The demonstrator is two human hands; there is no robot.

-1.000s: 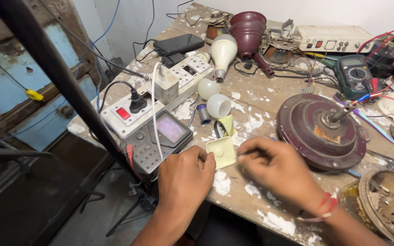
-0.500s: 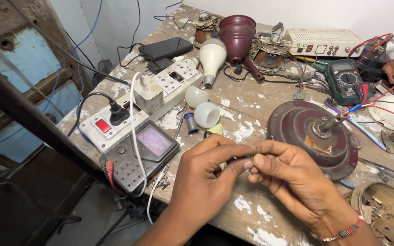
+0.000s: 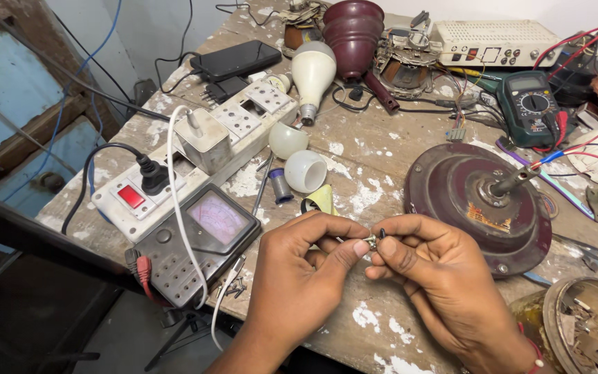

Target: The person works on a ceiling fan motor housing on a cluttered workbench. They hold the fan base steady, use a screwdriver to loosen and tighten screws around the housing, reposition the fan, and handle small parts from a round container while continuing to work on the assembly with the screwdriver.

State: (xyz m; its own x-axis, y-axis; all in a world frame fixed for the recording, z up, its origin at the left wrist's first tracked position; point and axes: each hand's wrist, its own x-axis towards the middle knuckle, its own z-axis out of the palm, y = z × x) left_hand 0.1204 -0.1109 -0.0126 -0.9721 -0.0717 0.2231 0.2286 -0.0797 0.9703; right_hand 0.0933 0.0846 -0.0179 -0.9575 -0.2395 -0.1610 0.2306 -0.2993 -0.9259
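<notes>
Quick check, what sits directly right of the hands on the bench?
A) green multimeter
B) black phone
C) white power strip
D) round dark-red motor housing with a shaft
D: the round dark-red motor housing lies just right of the right hand and left hand, which pinch a small metal part between them.

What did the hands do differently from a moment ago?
Both hands lifted off the yellow tape and came together; the left hand and right hand now pinch a small metal part between their fingertips. The fan motor and bulbs stayed put.
</notes>
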